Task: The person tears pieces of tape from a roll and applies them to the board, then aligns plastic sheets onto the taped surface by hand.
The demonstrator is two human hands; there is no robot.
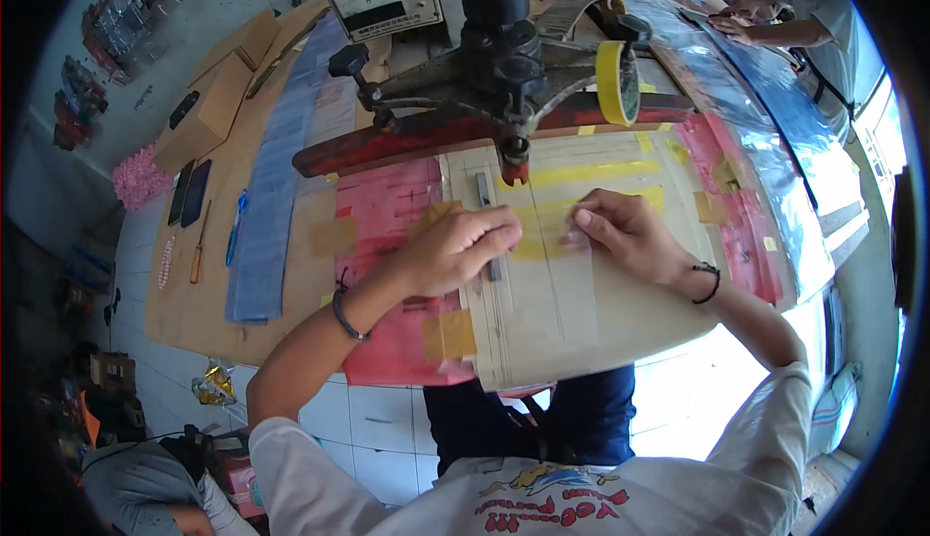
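A clear plastic sheet point(567, 308) lies over the beige work board point(644, 313), its see-through edges hard to make out. My right hand point(630, 236) is closed, thumb and forefinger pinching a clear bit of it. To its left, my left hand point(470, 245) is closed too, fingertips at the sheet's upper left; its grip is partly hidden. Under my left hand runs a narrow metal bar point(483, 192) on the board. Strips of yellow tape point(596, 173) cross the board beyond my hands. Red plastic film point(387, 342) is taped along the left side.
Overhead hangs a dark press head point(509, 61) with a long red bar point(397, 144); a yellow tape roll point(610, 81) hangs from its arm. Blue plastic strips point(271, 216), a screwdriver point(199, 250), a pen point(235, 226) and phones point(197, 192) lie left. Another person point(823, 32) works far right.
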